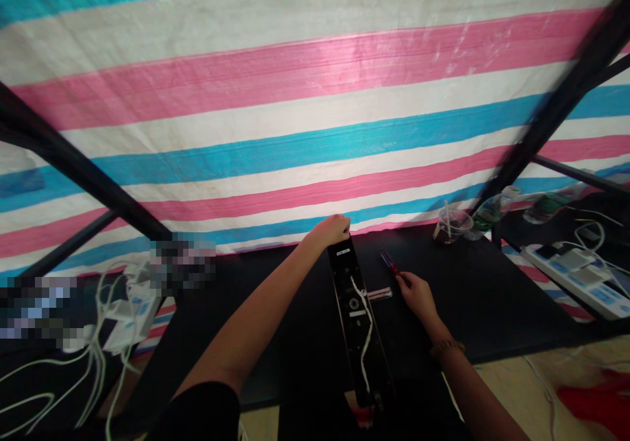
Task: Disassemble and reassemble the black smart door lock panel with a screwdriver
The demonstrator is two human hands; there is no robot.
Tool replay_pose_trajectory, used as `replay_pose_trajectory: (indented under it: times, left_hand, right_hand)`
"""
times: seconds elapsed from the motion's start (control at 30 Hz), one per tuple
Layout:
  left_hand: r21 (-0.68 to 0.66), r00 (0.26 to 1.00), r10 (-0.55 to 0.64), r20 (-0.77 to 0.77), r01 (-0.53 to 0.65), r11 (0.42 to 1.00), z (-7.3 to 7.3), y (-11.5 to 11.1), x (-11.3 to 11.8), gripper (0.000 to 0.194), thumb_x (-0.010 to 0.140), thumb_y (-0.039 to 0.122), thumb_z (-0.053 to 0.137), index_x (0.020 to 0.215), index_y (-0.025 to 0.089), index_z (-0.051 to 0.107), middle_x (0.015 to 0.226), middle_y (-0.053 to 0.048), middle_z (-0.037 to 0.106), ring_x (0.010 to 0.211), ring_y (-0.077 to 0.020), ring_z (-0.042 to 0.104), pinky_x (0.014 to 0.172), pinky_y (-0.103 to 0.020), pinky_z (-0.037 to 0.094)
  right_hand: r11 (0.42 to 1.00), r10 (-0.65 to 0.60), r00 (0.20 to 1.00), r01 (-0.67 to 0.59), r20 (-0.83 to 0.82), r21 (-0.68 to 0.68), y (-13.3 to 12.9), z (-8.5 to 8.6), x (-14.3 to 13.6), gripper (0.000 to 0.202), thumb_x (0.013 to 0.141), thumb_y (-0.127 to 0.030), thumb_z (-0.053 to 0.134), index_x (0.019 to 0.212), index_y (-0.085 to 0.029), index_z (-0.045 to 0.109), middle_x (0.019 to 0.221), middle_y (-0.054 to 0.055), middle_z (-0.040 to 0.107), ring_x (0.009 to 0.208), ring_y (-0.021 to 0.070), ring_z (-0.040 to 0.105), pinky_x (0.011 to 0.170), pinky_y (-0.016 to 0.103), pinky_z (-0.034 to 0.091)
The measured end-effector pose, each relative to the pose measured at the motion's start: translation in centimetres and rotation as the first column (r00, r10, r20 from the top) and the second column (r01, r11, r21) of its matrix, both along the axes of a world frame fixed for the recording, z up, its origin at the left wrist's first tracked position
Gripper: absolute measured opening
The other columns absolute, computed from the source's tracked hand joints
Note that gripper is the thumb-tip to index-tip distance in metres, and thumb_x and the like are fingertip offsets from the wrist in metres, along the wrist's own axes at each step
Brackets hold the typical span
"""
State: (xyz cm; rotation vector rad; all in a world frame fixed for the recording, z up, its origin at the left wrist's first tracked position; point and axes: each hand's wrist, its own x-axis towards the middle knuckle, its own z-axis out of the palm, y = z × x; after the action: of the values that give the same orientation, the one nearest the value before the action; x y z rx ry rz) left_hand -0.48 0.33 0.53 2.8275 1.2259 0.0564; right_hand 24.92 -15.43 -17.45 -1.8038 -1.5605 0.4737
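A long, narrow black device casing runs from the far side of the table toward my body, with a white cable along it and a small white label near its far end. My left hand is closed on that far end. In my right hand, just right of the casing, is a slim tool with a red handle; its dark, shiny tip points away from me, and I cannot make out its exact kind. Between the casing and my right hand lies a small pinkish packet.
A plastic cup with a straw and a clear bottle stand at the back right of the black table. White power strips and tangled cables flank it. A striped tarp hangs behind, between dark metal posts.
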Motion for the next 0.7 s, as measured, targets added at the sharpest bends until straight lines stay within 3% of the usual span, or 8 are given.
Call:
replay_pose_trajectory:
  times: [0.5,0.7]
  left_hand:
    - [0.077,0.992,0.018,-0.127,-0.008,0.997,0.4,-1.3,1.0,0.017,0.087,0.016,0.061,0.098,0.007,0.070,0.098,-0.017,0.071,0.099,-0.0267,0.070,0.085,-0.034,0.055]
    - [0.050,0.978,0.063,-0.199,-0.054,0.997,0.4,-1.6,1.7,0.038,0.094,0.037,0.063,0.126,0.016,0.059,0.126,-0.011,0.062,0.107,-0.0234,0.065,0.090,-0.045,0.056]
  right_hand:
    - [1.000,-0.008,1.000,0.008,-0.012,0.000,0.0,0.0,0.0,0.037,0.091,-0.040,0.049,0.105,-0.017,0.075,0.104,0.013,0.077,0.093,0.0290,0.073,0.086,0.039,0.053]
    - [1.000,0.010,1.000,-0.010,-0.013,-0.002,0.1,-0.2,0.1,0.039,0.091,-0.040,0.048,0.106,-0.016,0.075,0.104,0.014,0.077,0.093,0.0285,0.073,0.084,0.037,0.053]
